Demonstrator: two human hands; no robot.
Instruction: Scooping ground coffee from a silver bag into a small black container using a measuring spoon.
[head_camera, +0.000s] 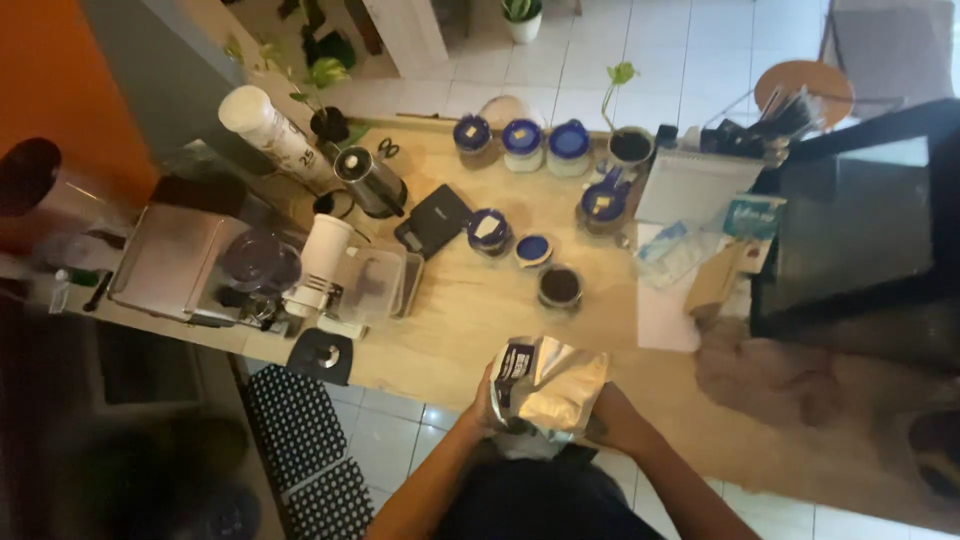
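Note:
I hold a shiny silver foil bag (555, 385) with a dark label at the near edge of the wooden counter (470, 320). My left hand (484, 402) grips the bag's left side and my right hand (605, 418) grips its right side. Just beyond the bag stands an open round jar (559, 287) with dark contents. A loose blue lid (533, 250) lies next to it. Several blue-lidded jars (521, 140) stand further back.
A black scale (432, 220), a steel kettle (368, 180), a white grinder (320, 262) and a clear plastic box (372, 283) sit at the left. Papers (690, 185), a plastic bag (675, 250) and a dark cabinet (860, 230) are at the right. A patterned mat (300, 440) lies on the floor.

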